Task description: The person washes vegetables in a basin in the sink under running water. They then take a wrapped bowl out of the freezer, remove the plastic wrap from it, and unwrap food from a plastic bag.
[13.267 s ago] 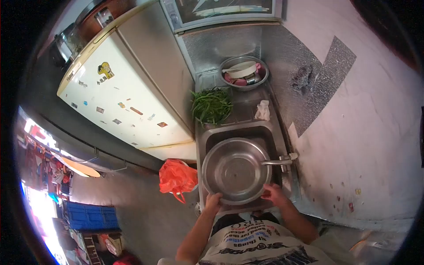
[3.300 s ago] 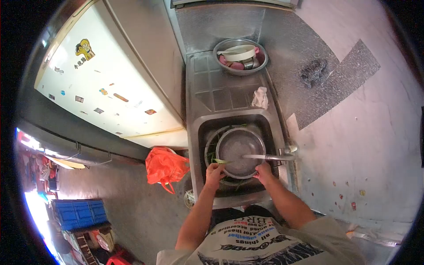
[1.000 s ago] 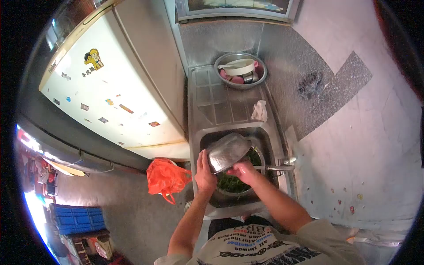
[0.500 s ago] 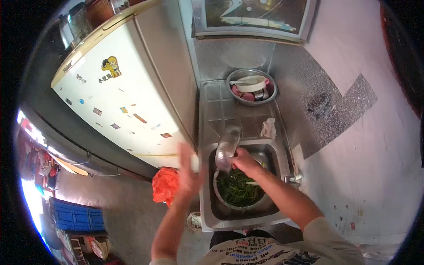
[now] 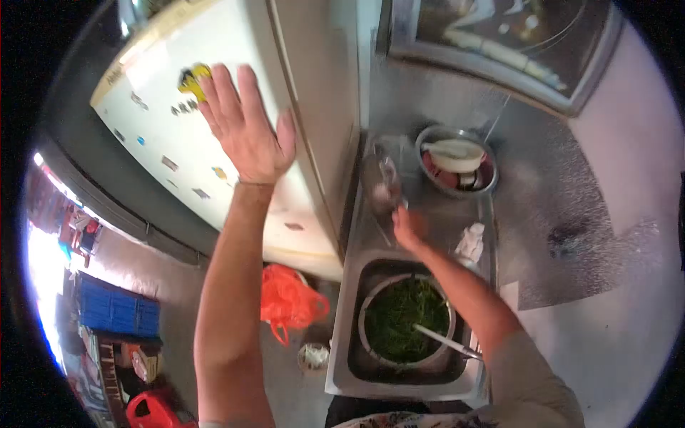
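Note:
My left hand [image 5: 246,132] is raised in front of the white refrigerator [image 5: 235,228], fingers stretched out and holding nothing. I cannot tell whether it touches the door. Over the ribbed drainboard, my right hand [image 5: 411,230] grips a clear, see-through container [image 5: 383,182] by its near end; motion blur hides its exact shape. Below that hand, long green leafy vegetables [image 5: 403,321] fill a round bowl [image 5: 362,334] in the steel sink [image 5: 349,381]. The faucet spout [image 5: 446,341] reaches over the greens from the right.
A metal basin [image 5: 492,182] with dishes stands at the back of the drainboard [image 5: 442,214]. A crumpled white item [image 5: 470,242] lies near the sink's back right corner. An orange plastic bag [image 5: 289,299] sits low beside the refrigerator. A framed picture [image 5: 499,43] hangs above.
My left hand has risen from beside the sink to in front of the refrigerator door. My right hand has moved the clear container from above the greens back over the drainboard. The view has shifted.

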A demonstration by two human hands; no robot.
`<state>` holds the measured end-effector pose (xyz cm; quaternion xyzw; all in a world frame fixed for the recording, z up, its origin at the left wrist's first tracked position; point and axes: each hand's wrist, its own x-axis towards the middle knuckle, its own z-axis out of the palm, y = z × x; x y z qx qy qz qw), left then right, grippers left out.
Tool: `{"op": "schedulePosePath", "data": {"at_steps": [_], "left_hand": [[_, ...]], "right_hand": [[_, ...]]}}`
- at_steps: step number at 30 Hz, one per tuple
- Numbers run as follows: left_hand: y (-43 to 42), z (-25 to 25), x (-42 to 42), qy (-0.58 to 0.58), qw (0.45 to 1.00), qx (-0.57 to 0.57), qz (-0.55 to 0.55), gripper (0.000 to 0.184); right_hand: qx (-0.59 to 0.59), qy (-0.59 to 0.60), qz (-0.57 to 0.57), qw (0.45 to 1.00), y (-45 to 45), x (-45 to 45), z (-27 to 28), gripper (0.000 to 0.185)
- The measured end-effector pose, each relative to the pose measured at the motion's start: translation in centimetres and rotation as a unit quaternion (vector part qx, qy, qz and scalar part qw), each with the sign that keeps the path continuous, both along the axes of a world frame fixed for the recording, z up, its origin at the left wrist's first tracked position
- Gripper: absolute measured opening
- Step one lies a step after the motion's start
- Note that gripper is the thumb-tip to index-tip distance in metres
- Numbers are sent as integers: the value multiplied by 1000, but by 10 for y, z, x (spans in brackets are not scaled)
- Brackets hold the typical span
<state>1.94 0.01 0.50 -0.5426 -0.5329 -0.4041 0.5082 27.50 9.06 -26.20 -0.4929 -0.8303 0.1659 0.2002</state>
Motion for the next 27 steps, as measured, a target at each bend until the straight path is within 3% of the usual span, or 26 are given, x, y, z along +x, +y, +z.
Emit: {"op": "schedulePosePath", "data": {"at_steps": [4, 7, 10, 11, 12, 13, 16, 18, 19, 20, 21, 22, 23, 25, 27], "left_hand": [[6, 0, -4, 30, 1000, 2, 7, 73], [9, 0, -1, 72, 997, 9, -19, 73], [9, -2, -7, 100, 995, 19, -14, 73], [9, -1, -13, 96, 995, 13, -13, 73], [10, 4, -22, 157, 986, 42, 39, 60], [12, 4, -26, 187, 979, 54, 57, 61], [15, 4, -30, 222, 968, 82, 81, 63], [13, 3, -27, 204, 973, 80, 76, 63], [12, 3, -25, 196, 975, 78, 73, 63], [12, 3, -20, 181, 978, 81, 63, 64], [11, 2, -17, 170, 981, 77, 57, 65], [10, 2, -14, 159, 983, 73, 51, 65], [8, 1, -11, 148, 985, 70, 45, 66], [8, 1, 0, 103, 994, 35, -25, 70], [8, 1, 3, 104, 994, 38, -22, 69]], "right_hand": [[50, -83, -28, 995, 76, -34, -37, 16], [84, -108, -17, 990, 111, -46, -40, 28], [6, -109, -33, 994, 142, -62, -51, 33], [60, -2, -36, 998, 145, -65, -58, 35], [114, 105, -40, 987, 141, -65, -60, 37], [109, 102, -39, 988, 135, -64, -62, 37], [85, 173, -60, 979, 98, -65, -49, 38], [-80, 217, -190, 954, 52, -67, -64, 40], [-69, 249, -171, 951, 23, -65, -82, 39], [-153, 287, -121, 938, -4, -58, -105, 32], [-182, 413, -156, 879, -46, -61, -138, 18], [-284, 396, -103, 867, -85, -44, -124, 19], [-385, 440, -49, 810, -129, -23, -94, 19], [-424, 466, -64, 774, -179, 10, -139, 15], [-308, 376, -104, 868, -201, 52, -155, 10]]}}
